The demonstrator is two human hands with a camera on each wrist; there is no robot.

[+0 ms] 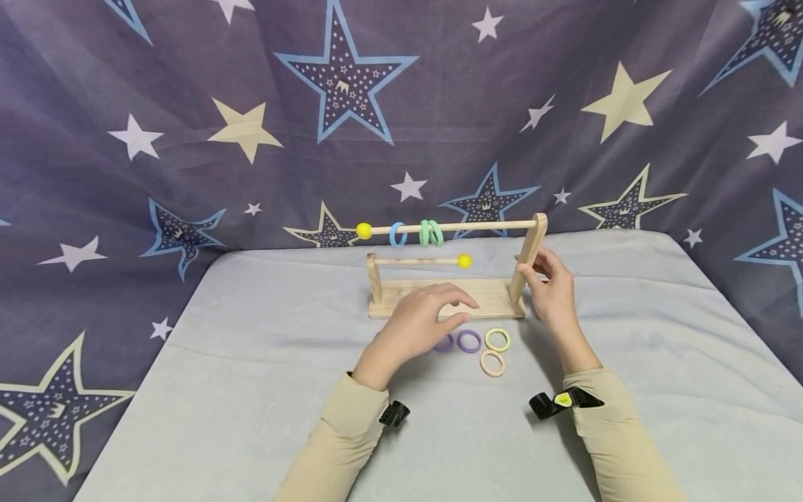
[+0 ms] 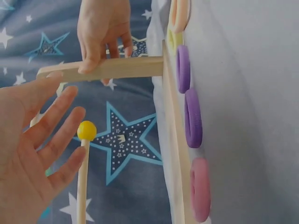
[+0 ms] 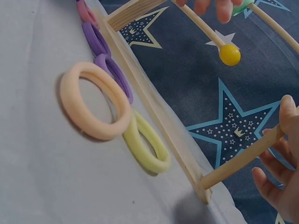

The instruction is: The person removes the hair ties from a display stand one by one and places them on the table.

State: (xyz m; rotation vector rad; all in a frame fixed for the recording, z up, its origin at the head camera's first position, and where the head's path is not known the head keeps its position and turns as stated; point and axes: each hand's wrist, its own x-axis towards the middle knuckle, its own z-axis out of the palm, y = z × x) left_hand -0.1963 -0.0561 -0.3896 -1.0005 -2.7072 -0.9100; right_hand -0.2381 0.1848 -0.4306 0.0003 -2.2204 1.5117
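Note:
A wooden stand point(image 1: 495, 301) has a base, two uprights and two horizontal rods. My right hand point(image 1: 555, 296) grips its taller right upright point(image 1: 528, 261), thumb in front and fingers behind. My left hand point(image 1: 417, 322) hovers over the base with fingers spread, holding nothing. On the upper rod point(image 1: 483, 226) hang a blue hair tie point(image 1: 393, 236) and two green hair ties point(image 1: 424, 233). The lower rod point(image 1: 414, 262) carries no ring. Before the base lie two purple hair ties point(image 2: 193, 119), a yellow one point(image 3: 160, 165), a peach one point(image 3: 72, 105) and a pink one point(image 2: 201, 189).
Yellow balls cap the free ends of the upper rod point(image 1: 364, 231) and the lower rod point(image 1: 464, 261). A grey cloth point(image 1: 238, 390) covers the table. Behind the stand hangs a dark curtain point(image 1: 263, 188) printed with stars.

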